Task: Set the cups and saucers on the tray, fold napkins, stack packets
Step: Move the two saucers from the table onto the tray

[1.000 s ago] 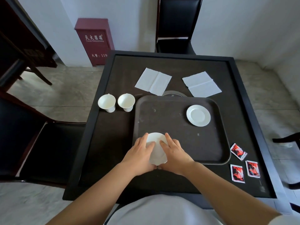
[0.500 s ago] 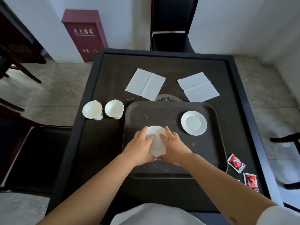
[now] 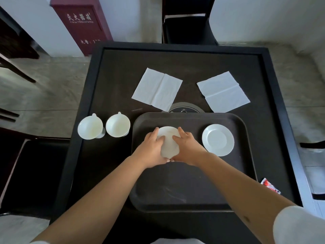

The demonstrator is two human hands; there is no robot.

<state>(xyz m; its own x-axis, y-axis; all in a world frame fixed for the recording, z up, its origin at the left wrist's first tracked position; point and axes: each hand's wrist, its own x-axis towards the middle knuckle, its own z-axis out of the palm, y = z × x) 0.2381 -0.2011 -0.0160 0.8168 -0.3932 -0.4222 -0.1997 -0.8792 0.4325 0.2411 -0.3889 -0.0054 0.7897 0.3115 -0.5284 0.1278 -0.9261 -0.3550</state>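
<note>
Left hand and right hand clasp a white saucer from both sides over the tray, its face tilted toward the near edge.

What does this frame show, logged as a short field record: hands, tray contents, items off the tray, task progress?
hands: left hand and right hand both hold a white saucer over the tray
tray contents: second saucer lying flat at right
cups: two cups on the table, left of the tray
napkins: two napkins unfolded beyond the tray
packets: one red packet visible at right
progress: cups not yet on tray; napkins not yet folded
</note>
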